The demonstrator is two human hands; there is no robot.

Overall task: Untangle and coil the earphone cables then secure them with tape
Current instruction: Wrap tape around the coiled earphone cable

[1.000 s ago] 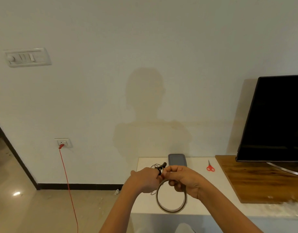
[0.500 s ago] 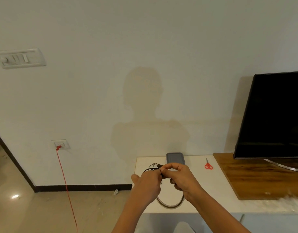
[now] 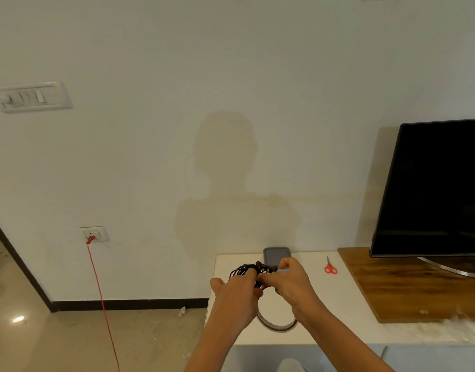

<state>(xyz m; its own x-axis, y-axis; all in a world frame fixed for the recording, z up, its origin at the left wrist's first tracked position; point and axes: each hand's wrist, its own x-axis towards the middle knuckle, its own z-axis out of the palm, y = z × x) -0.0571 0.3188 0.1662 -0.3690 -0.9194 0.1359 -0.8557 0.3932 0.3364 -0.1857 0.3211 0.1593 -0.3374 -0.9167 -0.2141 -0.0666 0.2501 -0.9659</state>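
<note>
A coil of black earphone cable (image 3: 244, 270) sticks out above my two hands, with its earbuds and plug pointing right. My left hand (image 3: 237, 294) is closed around the coil from the left. My right hand (image 3: 291, 283) pinches the same bundle from the right. A large roll of tape (image 3: 276, 324) hangs below my right hand; only its lower arc shows, and I cannot tell how it is held. Both hands hover above the white table (image 3: 327, 304).
Red-handled scissors (image 3: 330, 267) lie on the table to the right. A grey flat case (image 3: 277, 255) sits at the table's back edge. A dark TV (image 3: 432, 189) stands on a wooden board (image 3: 408, 285). A red cord (image 3: 102, 304) hangs from a wall socket.
The camera view has shifted slightly. My hands have stayed together on the earphone coil, and more of the cable loops now show above my left hand.
</note>
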